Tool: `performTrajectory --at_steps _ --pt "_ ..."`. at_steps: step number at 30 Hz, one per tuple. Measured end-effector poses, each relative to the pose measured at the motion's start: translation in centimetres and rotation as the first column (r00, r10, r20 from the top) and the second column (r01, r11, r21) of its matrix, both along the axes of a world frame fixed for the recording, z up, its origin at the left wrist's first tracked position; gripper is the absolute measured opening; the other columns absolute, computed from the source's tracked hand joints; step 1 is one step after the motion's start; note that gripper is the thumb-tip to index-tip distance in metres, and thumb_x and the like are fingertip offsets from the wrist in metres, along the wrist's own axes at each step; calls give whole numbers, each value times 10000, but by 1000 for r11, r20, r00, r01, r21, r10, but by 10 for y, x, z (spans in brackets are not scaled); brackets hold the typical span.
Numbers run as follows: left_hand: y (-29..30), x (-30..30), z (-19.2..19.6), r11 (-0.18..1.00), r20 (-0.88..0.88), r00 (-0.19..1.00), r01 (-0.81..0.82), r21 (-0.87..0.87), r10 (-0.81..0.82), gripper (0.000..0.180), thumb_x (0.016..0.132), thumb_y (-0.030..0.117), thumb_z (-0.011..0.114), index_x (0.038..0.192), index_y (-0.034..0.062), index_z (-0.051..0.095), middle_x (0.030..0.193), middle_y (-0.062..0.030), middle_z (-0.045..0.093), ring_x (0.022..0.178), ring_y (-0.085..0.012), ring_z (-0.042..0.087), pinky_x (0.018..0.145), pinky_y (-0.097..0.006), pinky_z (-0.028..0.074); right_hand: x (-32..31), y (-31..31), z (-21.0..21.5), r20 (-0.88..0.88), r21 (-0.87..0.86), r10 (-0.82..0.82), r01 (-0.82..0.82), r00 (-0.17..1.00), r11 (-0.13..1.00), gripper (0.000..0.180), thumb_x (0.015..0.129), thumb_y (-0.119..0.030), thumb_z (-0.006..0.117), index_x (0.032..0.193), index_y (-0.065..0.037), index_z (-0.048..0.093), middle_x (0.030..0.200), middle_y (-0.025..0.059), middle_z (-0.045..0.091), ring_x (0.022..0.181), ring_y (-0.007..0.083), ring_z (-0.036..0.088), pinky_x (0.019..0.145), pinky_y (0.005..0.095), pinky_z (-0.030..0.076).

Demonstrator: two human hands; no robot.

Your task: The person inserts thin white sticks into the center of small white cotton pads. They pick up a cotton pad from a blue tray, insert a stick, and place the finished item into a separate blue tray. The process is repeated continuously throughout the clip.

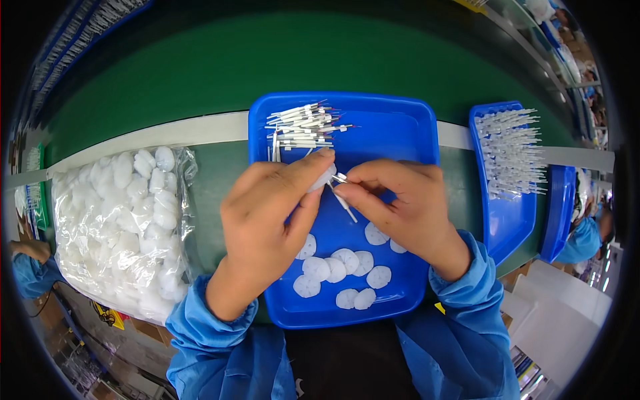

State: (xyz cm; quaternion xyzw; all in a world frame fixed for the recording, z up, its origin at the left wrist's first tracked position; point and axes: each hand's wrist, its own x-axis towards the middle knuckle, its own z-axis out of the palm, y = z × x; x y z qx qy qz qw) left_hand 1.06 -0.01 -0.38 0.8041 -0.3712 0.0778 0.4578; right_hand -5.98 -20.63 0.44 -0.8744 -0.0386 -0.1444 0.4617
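Observation:
Over the blue tray (393,133) my two hands meet, fingertips almost touching. My left hand (263,207) pinches a white round disc (323,179) between thumb and fingers. Between the thumb and forefinger of my right hand (407,207) is a thin white stick (346,209) with a small pale fitting near its upper end. This stick slants down over the tray, its top right beside the disc; whether they are joined I cannot tell. Several loose white discs (317,269) lie in the near half of the tray. At its far left is a pile of similar white sticks (307,127).
A clear plastic bag (120,227) full of white discs lies to the left on the green table (280,53). On the right, a second blue tray (507,230) holds many thin white sticks (510,153). Other people's blue sleeves (581,241) show at both edges.

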Motion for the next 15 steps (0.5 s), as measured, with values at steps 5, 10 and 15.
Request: performTrajectory --at_steps 5,10,15 --pt "-5 -10 2 992 72 996 -68 107 60 458 798 -58 821 1248 27 805 1045 -99 829 691 -234 689 653 -343 581 1 2 -6 158 -285 -41 85 987 955 149 876 -156 884 928 -72 772 728 46 743 595 203 713 563 321 531" --pt "-8 -21 4 982 27 993 -117 148 114 461 799 -38 837 1253 33 803 1006 -106 825 611 -210 656 579 -328 548 0 4 -8 285 -394 1 116 958 912 171 846 -152 883 940 -85 756 750 23 748 602 196 704 575 338 517" --pt "-4 -22 8 980 -103 989 -83 182 103 471 810 33 891 1272 45 796 988 -102 814 644 -192 652 584 -311 518 2 -2 -13 315 -360 37 83 948 929 194 826 -154 894 951 -82 764 790 25 768 630 197 721 573 325 516"
